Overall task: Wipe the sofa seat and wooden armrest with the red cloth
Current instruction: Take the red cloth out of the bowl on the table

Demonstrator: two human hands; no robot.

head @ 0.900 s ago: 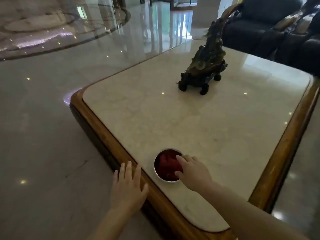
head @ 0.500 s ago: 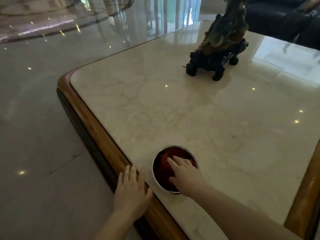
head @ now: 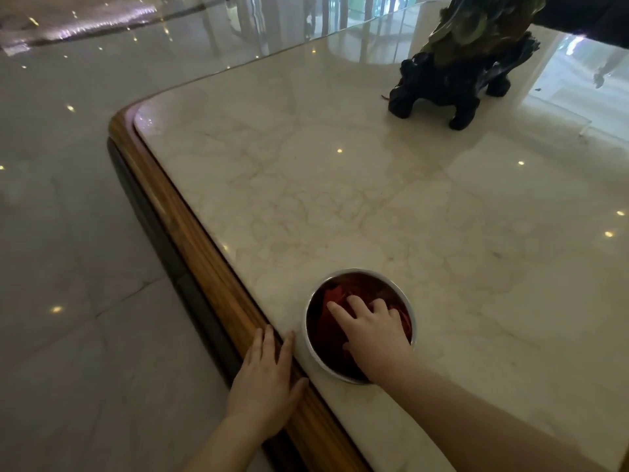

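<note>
The red cloth (head: 335, 298) lies bunched inside a round metal bowl (head: 360, 271) near the front left edge of the marble-topped table (head: 340, 199). My right hand (head: 374, 332) reaches into the bowl, its fingers spread and resting on top of the cloth; the thumb is hidden. My left hand (head: 265, 383) lies flat and open on the table's wooden rim (head: 177, 212), just left of the bowl. A dark sofa (head: 595, 18) shows only as a sliver at the top right; no wooden armrest shows.
A dark carved sculpture (head: 466, 69) on small feet stands at the far right of the table. Polished stone floor (head: 68, 233) stretches along the table's left side.
My right hand has gone from the bowl's rim down into the bowl onto the cloth. The view has moved closer and lower over the table. My left hand stays on the wooden rim.
</note>
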